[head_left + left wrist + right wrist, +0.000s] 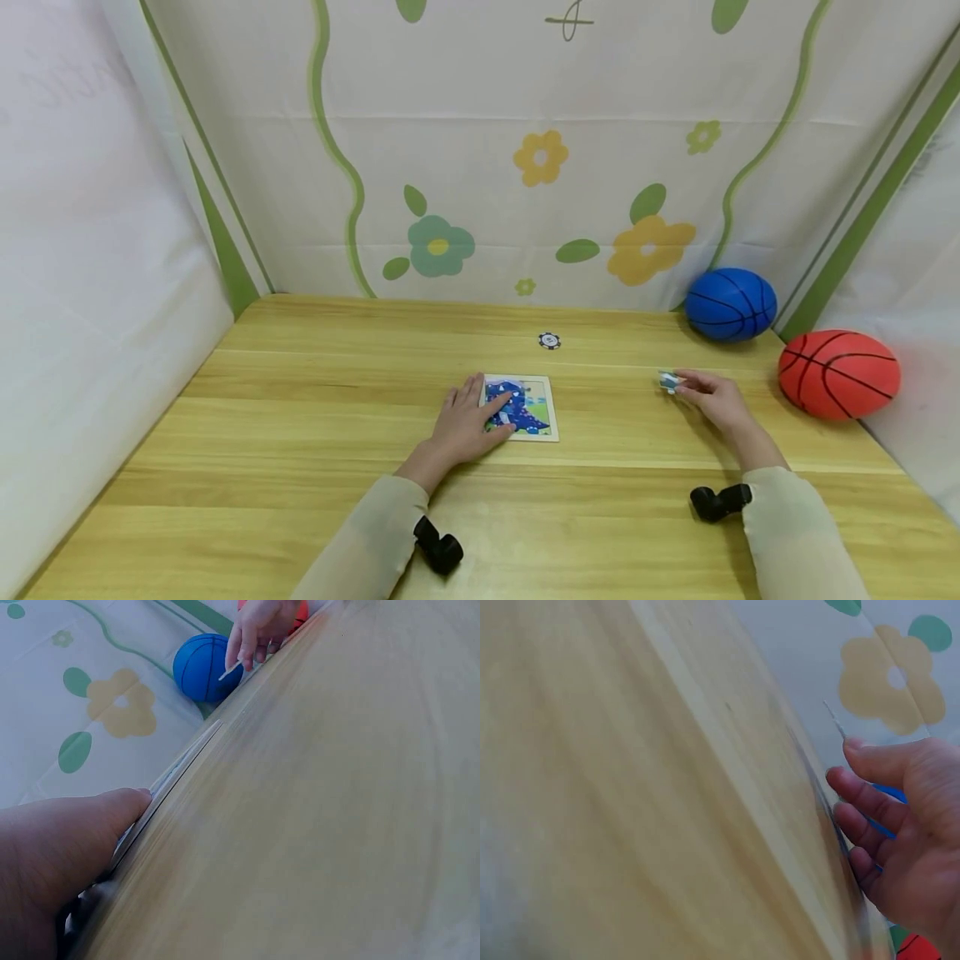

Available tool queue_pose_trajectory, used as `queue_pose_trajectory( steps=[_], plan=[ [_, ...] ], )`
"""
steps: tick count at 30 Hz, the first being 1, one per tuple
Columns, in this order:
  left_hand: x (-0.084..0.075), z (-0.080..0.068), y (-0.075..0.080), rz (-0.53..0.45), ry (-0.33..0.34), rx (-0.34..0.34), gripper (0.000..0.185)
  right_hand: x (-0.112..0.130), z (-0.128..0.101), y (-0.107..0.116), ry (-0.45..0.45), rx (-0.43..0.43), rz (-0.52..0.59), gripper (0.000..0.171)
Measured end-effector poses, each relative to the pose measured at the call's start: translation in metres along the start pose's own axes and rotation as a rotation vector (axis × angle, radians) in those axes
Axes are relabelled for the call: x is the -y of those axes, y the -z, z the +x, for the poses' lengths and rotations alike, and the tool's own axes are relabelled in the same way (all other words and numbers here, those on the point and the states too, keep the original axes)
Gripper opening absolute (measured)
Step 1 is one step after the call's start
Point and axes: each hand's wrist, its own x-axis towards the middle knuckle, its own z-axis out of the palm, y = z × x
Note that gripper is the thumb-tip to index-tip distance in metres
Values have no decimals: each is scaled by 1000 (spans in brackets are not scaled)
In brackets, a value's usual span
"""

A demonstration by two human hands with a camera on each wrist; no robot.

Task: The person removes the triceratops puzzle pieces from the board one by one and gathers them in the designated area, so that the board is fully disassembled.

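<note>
A square dinosaur jigsaw puzzle [538,408] in a pale wooden frame lies flat on the table. My left hand [467,423] rests on its left side, fingers straight and spread, thumb and index finger over the picture; part of the puzzle is hidden under them. To the right, my right hand [716,402] pinches a small jigsaw piece [668,382] between thumb and fingers. In the right wrist view the piece [834,718] shows edge-on at the thumb tip, above the table. The left wrist view catches the puzzle frame [176,774] side-on beneath the left thumb.
A round poker chip [550,341] lies behind the puzzle. At the table's right rear sit a blue ball [731,304] and a red ball [838,374], the red one close to my right hand. A flower-printed curtain [465,167] stands along the back edge.
</note>
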Motion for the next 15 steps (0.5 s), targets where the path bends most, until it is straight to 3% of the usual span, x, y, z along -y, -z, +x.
queue_pose_trajectory(
  steps=[5, 15],
  plan=[
    [0, 1, -1, 3, -9, -4, 58, -5, -1, -3, -46, 1, -30, 47],
    [0, 0, -1, 4, 2, 3, 58, -9, 6, -12, 6, -15, -121, 37]
  ],
)
